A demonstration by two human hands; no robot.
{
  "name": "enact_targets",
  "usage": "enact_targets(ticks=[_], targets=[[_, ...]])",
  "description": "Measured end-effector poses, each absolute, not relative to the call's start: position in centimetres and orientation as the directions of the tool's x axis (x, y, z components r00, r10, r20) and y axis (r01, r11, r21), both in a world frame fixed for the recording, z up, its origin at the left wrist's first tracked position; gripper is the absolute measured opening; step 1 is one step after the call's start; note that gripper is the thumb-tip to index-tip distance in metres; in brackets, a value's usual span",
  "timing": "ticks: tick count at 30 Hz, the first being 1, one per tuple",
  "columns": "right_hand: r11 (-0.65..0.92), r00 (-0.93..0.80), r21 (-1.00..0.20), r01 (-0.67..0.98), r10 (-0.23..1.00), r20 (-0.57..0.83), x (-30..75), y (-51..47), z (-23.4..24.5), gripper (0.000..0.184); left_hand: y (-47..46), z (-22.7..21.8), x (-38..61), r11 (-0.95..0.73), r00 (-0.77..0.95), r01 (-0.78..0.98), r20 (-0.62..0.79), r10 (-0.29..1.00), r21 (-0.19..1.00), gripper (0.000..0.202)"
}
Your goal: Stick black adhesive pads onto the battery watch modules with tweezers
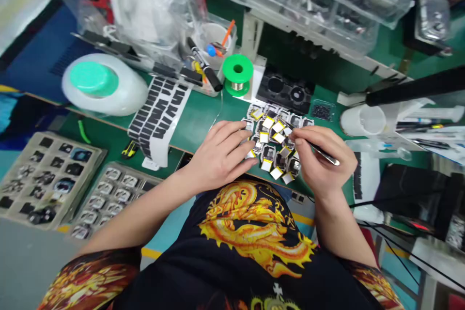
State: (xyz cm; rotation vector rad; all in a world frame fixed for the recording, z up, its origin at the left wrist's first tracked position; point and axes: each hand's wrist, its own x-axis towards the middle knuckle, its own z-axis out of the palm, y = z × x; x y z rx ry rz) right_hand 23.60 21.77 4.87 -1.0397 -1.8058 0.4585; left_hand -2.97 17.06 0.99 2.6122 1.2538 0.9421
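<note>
While my right hand (322, 159) pinches steel tweezers (329, 156) above the small flat electronic modules (274, 141), my left hand (220, 156) lies open against their edge. They sit loose on the green workbench (203, 118), and they look light and fragile, so from here I'd take each by its rim, never its label

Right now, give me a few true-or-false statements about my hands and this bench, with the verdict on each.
1. The right hand holds a pair of metal tweezers. True.
2. The left hand grips a soldering iron. False: no iron shows in it, and its fingertips lie at the edge of a cluster of small parts.
3. A green spool of wire stands on the bench beyond the hands. True.
4. The person's shirt is plain white. False: the black shirt bears a gold dragon.
</note>
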Motion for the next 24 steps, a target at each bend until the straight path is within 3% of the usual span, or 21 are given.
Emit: enact_targets(ticks=[4,8,13,17,19,21,23,24], targets=[[0.536,-0.197,-0.761,0.366,0.844,0.499,20.5,21.0,5.0,0.015,12.6,0.0,-7.0,-0.501,0.232,0.775,0.564,0.793,0.386,0.040],[0.525,-0.256,-0.815,0.247,0.846,0.467,16.2,19.5,4.2,0.019,8.3,-1.3,-10.7,-0.293,-0.005,0.869,0.599,0.801,0.399,0.029],[0.495,-0.414,-0.861,0.120,0.813,0.410,10.3,17.4,2.5,0.023,4.8,-3.3,-13.7,-0.115,-0.153,0.912,0.587,0.795,0.393,0.013],[0.481,-0.475,-0.872,0.091,0.790,0.387,6.5,17.0,1.1,0.019,4.3,-4.8,-14.6,-0.061,-0.264,0.857,0.536,0.802,0.512,0.005],[0.472,-0.482,-0.878,0.082,0.789,0.380,5.1,17.1,0.5,0.017,4.5,-5.5,-14.8,-0.026,-0.407,0.761,0.508,0.759,0.648,0.011],[0.463,-0.485,-0.884,0.071,0.790,0.375,4.2,17.2,-0.1,0.015,4.8,-6.3,-14.9,0.025,-0.646,0.534,0.389,0.657,0.845,0.024],[0.458,-0.486,-0.887,0.057,0.789,0.376,3.7,17.3,-0.5,0.015,5.0,-7.1,-14.8,0.033,-0.845,0.121,0.085,0.528,0.992,0.039],[0.459,-0.488,-0.887,0.051,0.787,0.379,3.5,17.3,-0.7,0.014,5.1,-7.5,-14.7,0.018,-0.863,-0.119,-0.112,0.492,0.993,0.046]])
